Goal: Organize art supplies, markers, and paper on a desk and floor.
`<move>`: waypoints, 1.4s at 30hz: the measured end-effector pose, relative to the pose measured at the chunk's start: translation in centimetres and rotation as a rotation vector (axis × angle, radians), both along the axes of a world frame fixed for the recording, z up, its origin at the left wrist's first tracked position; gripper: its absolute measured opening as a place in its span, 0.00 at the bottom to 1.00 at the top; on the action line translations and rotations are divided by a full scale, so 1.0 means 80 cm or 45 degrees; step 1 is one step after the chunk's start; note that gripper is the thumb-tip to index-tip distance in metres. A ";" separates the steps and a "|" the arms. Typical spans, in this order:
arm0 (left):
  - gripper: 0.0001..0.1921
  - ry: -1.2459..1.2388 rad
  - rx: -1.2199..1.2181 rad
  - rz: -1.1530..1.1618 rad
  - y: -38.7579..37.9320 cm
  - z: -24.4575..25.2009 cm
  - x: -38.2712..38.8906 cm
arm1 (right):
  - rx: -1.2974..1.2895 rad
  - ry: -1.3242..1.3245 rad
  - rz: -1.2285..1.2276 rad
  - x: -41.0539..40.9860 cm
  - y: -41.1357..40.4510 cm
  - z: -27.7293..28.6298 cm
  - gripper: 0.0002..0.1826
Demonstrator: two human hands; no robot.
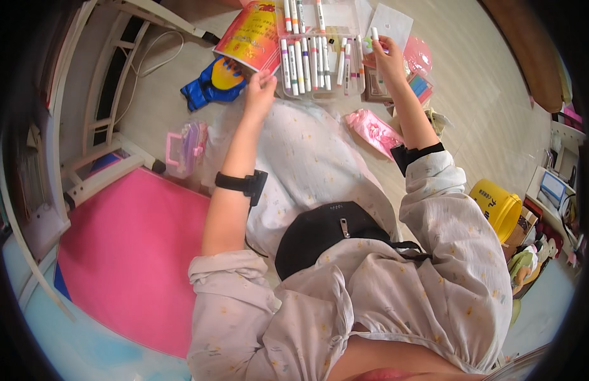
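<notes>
My right hand (386,56) grips a white marker pen (374,34) held upright at the right edge of a clear plastic marker case (318,96). Inside the case lie several white markers (305,64) with differently coloured bands, more of them in its upper half. Near the case's lower left corner is my left hand (261,89), fingers loosely bent, beside the lower edge of a red and yellow printed sheet (252,35). Nothing shows in that hand. A white sheet (392,24) with a small mark lies beyond my right hand.
On the floor are a blue and yellow item (218,81), a purple and pink plastic box (189,147), a pink satin-like pouch (373,129) and a pink round object (418,53). A white metal frame (104,176) and pink board (137,257) stand left; a yellow bucket (497,207) is right.
</notes>
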State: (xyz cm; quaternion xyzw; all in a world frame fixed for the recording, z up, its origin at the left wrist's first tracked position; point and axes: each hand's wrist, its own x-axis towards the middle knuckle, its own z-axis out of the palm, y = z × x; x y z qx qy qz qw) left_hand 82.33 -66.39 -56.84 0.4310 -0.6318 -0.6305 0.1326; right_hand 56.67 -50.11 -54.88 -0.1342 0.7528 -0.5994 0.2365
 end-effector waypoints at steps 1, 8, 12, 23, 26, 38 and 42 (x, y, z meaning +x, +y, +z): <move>0.21 -0.101 -0.014 -0.035 -0.001 -0.015 -0.010 | -0.098 -0.048 0.004 -0.002 -0.009 0.000 0.18; 0.17 -0.004 0.169 0.195 0.025 -0.066 -0.037 | 0.048 0.220 0.192 -0.034 -0.127 0.005 0.14; 0.14 0.066 0.275 0.028 0.023 -0.064 -0.022 | 0.110 0.070 0.221 -0.045 -0.168 -0.002 0.18; 0.11 0.088 0.039 -0.032 0.033 -0.073 0.007 | 0.436 0.723 0.376 -0.022 -0.195 -0.026 0.23; 0.12 0.055 -0.063 -0.038 0.036 -0.076 0.009 | 0.525 1.045 0.597 -0.009 -0.177 -0.021 0.27; 0.11 0.113 0.095 -0.038 0.035 -0.070 0.001 | 0.582 1.580 0.704 -0.008 -0.145 -0.044 0.26; 0.12 0.091 -0.011 -0.031 0.040 -0.065 0.001 | 0.451 1.747 0.628 0.008 -0.162 -0.038 0.28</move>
